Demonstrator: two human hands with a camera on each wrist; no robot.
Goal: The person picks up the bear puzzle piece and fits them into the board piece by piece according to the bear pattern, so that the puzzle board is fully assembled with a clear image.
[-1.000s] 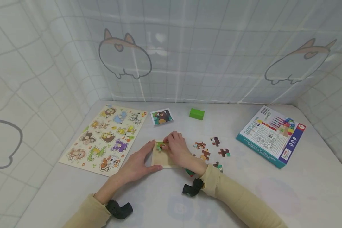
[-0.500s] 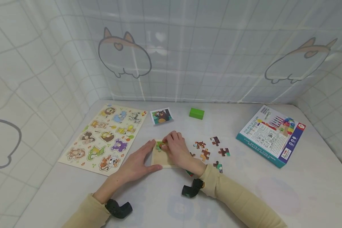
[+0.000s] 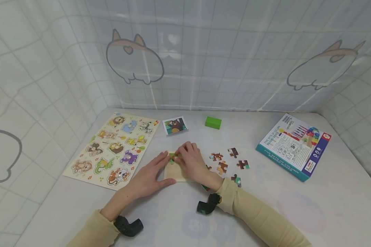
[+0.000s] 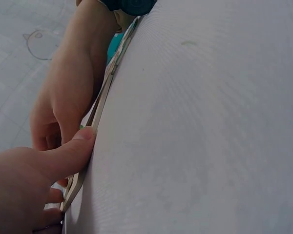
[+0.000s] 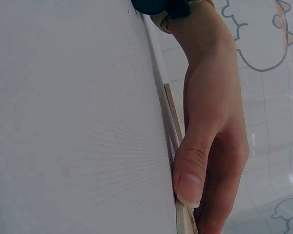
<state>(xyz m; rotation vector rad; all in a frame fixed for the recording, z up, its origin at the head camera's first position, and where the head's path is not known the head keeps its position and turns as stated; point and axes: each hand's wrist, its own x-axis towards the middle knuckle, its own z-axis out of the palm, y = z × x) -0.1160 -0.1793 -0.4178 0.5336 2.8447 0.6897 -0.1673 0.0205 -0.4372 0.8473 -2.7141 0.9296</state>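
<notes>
A shallow square wooden puzzle tray (image 3: 170, 174) lies on the table between the two hands. In its far left corner sits a green and brown jigsaw piece (image 3: 172, 159), partly covered by fingers. My right hand (image 3: 191, 163) reaches over the tray with curled fingers, its thumb and fingertips pinching that piece. My left hand (image 3: 146, 177) rests along the tray's left side, fingers extended at the far corner and thumb on the near edge. In the left wrist view the left thumb (image 4: 80, 144) touches the tray's rim. The right thumb (image 5: 190, 187) hides the piece in the right wrist view.
Several loose jigsaw pieces (image 3: 222, 167) lie right of the tray, some partly under the right wrist. A bear picture card (image 3: 175, 126) and a green block (image 3: 213, 122) lie behind. An animal puzzle board (image 3: 111, 151) is left; a toy box (image 3: 293, 147) is right.
The right fingertips have shifted slightly left over the corner piece, covering a bit more of it. The left hand stays at the tray's edge.
</notes>
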